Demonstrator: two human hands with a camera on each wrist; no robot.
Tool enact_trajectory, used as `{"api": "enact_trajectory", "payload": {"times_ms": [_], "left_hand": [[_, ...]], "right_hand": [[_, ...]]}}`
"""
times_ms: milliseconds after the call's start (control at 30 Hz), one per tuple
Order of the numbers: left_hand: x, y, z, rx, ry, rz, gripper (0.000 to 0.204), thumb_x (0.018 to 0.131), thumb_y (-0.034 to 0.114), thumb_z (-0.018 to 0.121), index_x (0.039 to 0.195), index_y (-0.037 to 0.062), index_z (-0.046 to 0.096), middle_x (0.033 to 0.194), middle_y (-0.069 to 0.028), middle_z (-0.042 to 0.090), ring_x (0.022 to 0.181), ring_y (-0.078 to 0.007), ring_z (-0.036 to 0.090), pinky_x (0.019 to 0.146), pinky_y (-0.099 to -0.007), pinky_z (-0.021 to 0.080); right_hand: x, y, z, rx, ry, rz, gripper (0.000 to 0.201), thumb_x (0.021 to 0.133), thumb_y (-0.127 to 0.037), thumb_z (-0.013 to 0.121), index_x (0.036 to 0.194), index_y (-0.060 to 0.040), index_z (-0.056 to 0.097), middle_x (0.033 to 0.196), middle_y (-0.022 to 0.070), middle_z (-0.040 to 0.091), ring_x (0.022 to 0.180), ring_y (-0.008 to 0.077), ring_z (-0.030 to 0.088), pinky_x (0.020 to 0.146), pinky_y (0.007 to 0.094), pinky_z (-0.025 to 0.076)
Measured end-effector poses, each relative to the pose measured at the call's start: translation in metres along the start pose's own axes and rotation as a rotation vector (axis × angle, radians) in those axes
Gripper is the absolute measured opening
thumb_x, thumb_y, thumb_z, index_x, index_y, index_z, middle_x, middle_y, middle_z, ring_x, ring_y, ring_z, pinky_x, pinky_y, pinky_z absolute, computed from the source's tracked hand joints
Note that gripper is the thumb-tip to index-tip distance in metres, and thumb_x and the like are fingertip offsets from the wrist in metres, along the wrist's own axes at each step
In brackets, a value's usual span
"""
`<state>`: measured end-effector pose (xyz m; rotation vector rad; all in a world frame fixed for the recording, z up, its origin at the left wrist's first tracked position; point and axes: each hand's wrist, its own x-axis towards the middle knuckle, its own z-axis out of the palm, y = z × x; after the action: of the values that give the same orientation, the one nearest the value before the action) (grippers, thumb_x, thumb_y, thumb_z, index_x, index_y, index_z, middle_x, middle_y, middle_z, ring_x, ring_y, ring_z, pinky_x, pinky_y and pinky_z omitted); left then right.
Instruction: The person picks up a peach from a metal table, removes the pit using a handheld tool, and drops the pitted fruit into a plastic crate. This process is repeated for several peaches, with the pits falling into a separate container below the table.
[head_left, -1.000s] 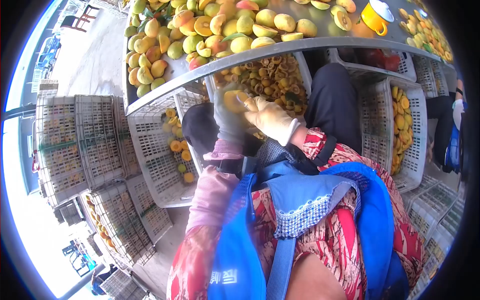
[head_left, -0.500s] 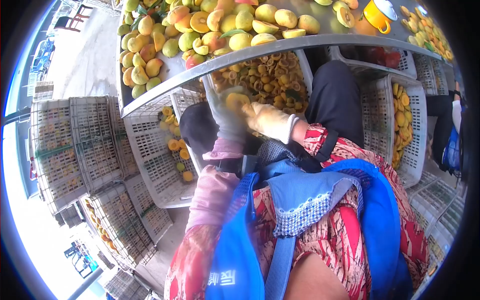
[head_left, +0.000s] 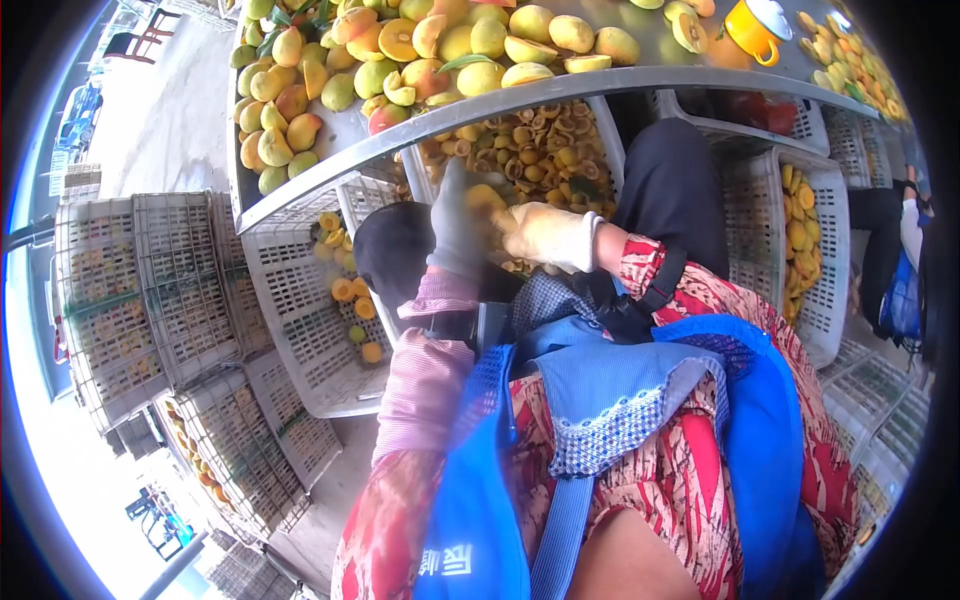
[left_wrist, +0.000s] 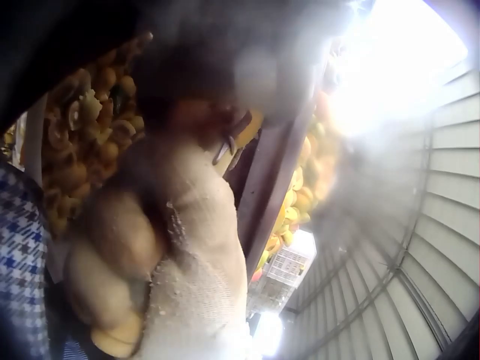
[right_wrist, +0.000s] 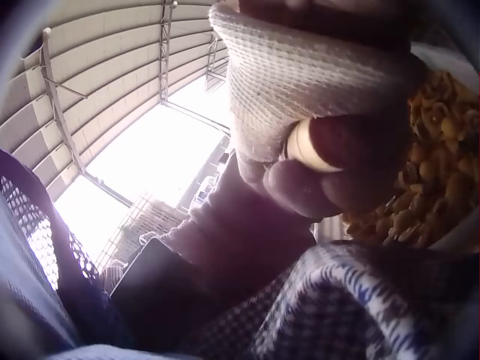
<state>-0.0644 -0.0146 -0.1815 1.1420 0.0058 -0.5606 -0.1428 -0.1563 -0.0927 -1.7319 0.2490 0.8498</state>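
Note:
My left hand (head_left: 455,225), in a grey knit glove, grips a yellow peach (head_left: 486,197) just below the table edge. My right hand (head_left: 545,236), in a pale yellow glove, is pressed against the fruit from the right. In the right wrist view its fingers (right_wrist: 300,187) curl round a small tool with a cream handle (right_wrist: 303,145). The left wrist view shows the left glove (left_wrist: 199,255) from behind, with a thin metal tip (left_wrist: 224,150) at the peach (left_wrist: 249,129). Both hands hover over a white crate (head_left: 612,140) of pits and scraps.
A steel table (head_left: 330,140) above carries many whole and halved peaches and a yellow mug (head_left: 752,30). A crate (head_left: 830,240) with peach halves stands at the right, another (head_left: 300,320) at the left. Stacked crates (head_left: 130,290) fill the far left. Another person (head_left: 905,260) sits at the right.
The peach's cut face, plain a second ago, is now mostly hidden behind my left fingers. Both hands have stayed together under the table edge and shifted slightly.

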Motion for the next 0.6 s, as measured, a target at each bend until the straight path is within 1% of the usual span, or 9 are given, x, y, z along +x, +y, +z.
{"api": "enact_trajectory", "payload": {"times_ms": [33,133,233,300,400,433,467,533,600], "left_hand": [[0.005,-0.002,-0.003,0.005,-0.034,-0.016,0.043,0.078,0.004,0.062,0.119,-0.0015,0.05,0.087,-0.0048,0.069,0.073,-0.0194,0.065,0.062,-0.027,0.053],[0.007,-0.003,-0.001,0.111,0.008,0.023,0.039,0.082,0.007,0.06,0.12,-0.002,0.052,0.086,-0.0059,0.069,0.069,-0.0198,0.065,0.063,-0.0271,0.053],[0.001,0.005,0.009,0.121,0.055,-0.012,0.03,0.086,0.007,0.056,0.115,-0.0023,0.055,0.087,-0.007,0.069,0.068,-0.0191,0.065,0.064,-0.0268,0.053],[-0.015,0.036,0.041,0.025,0.152,-0.047,0.025,0.087,0.006,0.054,0.111,-0.0016,0.058,0.087,-0.008,0.069,0.069,-0.0188,0.066,0.065,-0.0268,0.053],[-0.012,0.031,0.028,0.099,-0.068,-0.012,0.028,0.094,0.028,0.056,0.101,0.0018,0.06,0.087,-0.0098,0.065,0.07,-0.0184,0.062,0.061,-0.0306,0.052],[-0.009,0.024,0.022,0.094,-0.083,-0.035,0.027,0.094,0.028,0.057,0.1,0.0018,0.06,0.087,-0.0096,0.065,0.071,-0.018,0.063,0.061,-0.0302,0.052],[-0.004,0.015,0.016,0.087,-0.096,-0.054,0.026,0.094,0.027,0.057,0.099,0.0018,0.061,0.087,-0.0094,0.065,0.071,-0.0175,0.063,0.061,-0.0298,0.052],[-0.001,0.009,0.018,0.075,-0.044,-0.063,0.029,0.094,0.028,0.055,0.093,-0.0003,0.063,0.085,-0.009,0.066,0.07,-0.0161,0.062,0.061,-0.0282,0.051],[-0.002,0.005,0.027,0.098,0.05,-0.051,0.036,0.094,0.029,0.053,0.084,-0.0034,0.065,0.081,-0.0087,0.067,0.068,-0.0147,0.062,0.06,-0.0265,0.049]], "right_hand": [[-0.003,-0.003,-0.003,0.074,-0.028,0.077,0.029,0.089,-0.027,0.051,0.099,-0.0007,0.058,0.069,0.0099,0.059,0.049,0.0207,0.056,0.042,0.0321,0.043],[-0.008,0.006,-0.01,0.442,-0.159,0.058,0.018,0.087,-0.024,0.053,0.086,-0.0061,0.054,0.057,0.0009,0.047,0.039,0.0115,0.041,0.036,0.0267,0.032],[-0.007,0.015,-0.015,0.742,-0.403,0.087,0.014,0.092,-0.02,0.051,0.082,-0.0095,0.049,0.054,-0.005,0.033,0.037,0.0035,0.03,0.035,0.0226,0.02],[-0.007,0.014,-0.016,0.769,-0.41,0.098,0.015,0.092,-0.018,0.051,0.079,-0.0104,0.048,0.053,-0.0055,0.031,0.037,0.0027,0.031,0.034,0.0224,0.019],[-0.013,0.01,-0.019,0.805,-0.431,0.113,0.017,0.09,-0.02,0.053,0.076,-0.0104,0.048,0.053,-0.0046,0.034,0.037,0.0039,0.033,0.033,0.0228,0.021],[-0.016,0.01,-0.018,0.823,-0.438,0.117,0.018,0.09,-0.021,0.054,0.076,-0.0101,0.049,0.053,-0.0041,0.036,0.037,0.0047,0.034,0.032,0.0231,0.022],[-0.017,0.006,-0.014,0.691,-0.297,0.134,0.019,0.088,-0.022,0.056,0.076,-0.0096,0.049,0.054,-0.0034,0.038,0.037,0.0058,0.036,0.032,0.0233,0.023],[-0.016,-0.002,-0.001,0.425,-0.025,0.168,0.02,0.086,-0.024,0.058,0.076,-0.0086,0.051,0.055,-0.0019,0.042,0.037,0.0079,0.038,0.032,0.0236,0.026],[-0.015,0.003,0.001,0.391,-0.014,0.138,0.023,0.084,-0.027,0.062,0.078,-0.0079,0.052,0.056,-0.0008,0.046,0.038,0.0098,0.04,0.033,0.0237,0.03]]}}
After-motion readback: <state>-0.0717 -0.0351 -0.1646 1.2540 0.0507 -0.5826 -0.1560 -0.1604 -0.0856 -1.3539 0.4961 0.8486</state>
